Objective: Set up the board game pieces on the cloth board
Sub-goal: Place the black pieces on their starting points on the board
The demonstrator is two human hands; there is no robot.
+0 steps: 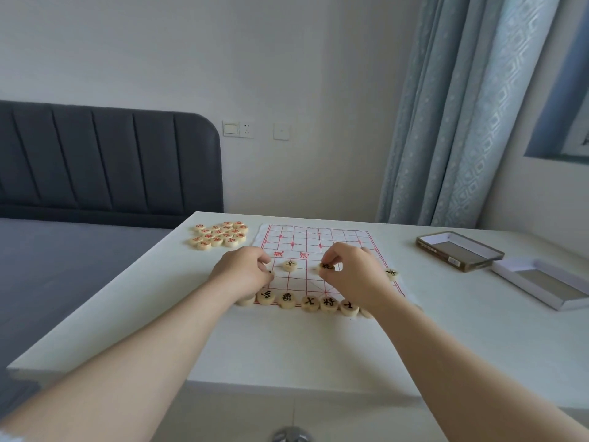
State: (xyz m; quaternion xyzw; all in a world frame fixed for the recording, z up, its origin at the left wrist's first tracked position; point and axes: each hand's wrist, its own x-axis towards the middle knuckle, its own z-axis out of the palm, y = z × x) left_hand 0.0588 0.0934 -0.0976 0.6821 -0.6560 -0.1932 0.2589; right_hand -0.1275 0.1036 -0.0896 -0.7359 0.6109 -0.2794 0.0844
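A white cloth board [318, 240] with a red grid lies on the white table. Round wooden pieces with black characters form a row [310, 303] along its near edge. My right hand [357, 275] pinches one black-marked piece [326, 267] just above the grid. My left hand [242, 271] is curled over the board's left side, and a piece edge [271, 273] shows at its fingertips. A lone black piece [290, 265] sits between the hands. Another [392, 273] lies at the board's right edge. Several red-marked pieces [220, 236] are heaped left of the board.
An open brown box tray [459, 250] and its white-lined lid [548, 283] lie on the table to the right. A grey bed and headboard [105, 161] stand to the left. Curtains [462, 106] hang behind the table.
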